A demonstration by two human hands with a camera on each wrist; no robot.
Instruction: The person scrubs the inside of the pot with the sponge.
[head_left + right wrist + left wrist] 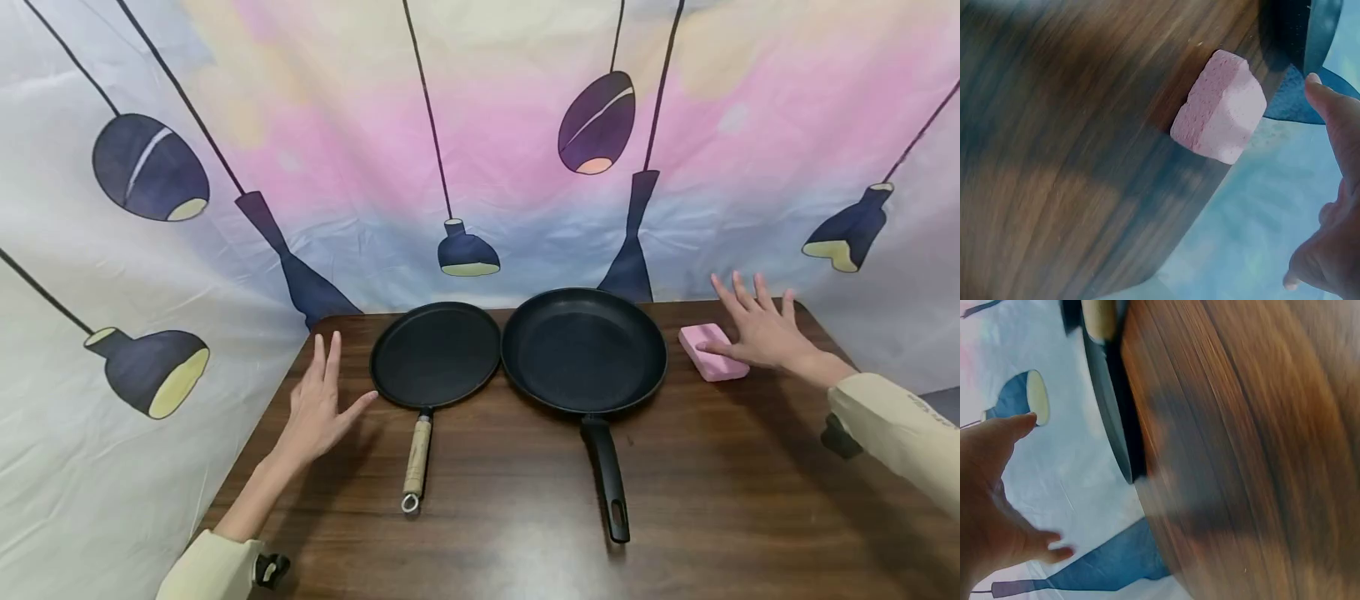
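Observation:
My left hand (315, 414) hovers over the table's left side with fingers spread, its thumb close to the rim of a flat black griddle pan (435, 354) with a wooden handle (417, 457). My right hand (765, 329) is spread at the right, holding nothing. Its thumb overlaps a pink sponge (712, 352) in the head view, while the right wrist view shows the thumb apart from the sponge (1225, 109). Between the hands, right of the griddle pan, lies a larger black frying pan (583, 350) with a black handle (606, 479).
Both pans rest side by side on a dark brown wooden table (495, 517), their handles toward me. A cloth backdrop (360, 150) printed with hanging lamps rises behind the table's far edge and along its left side.

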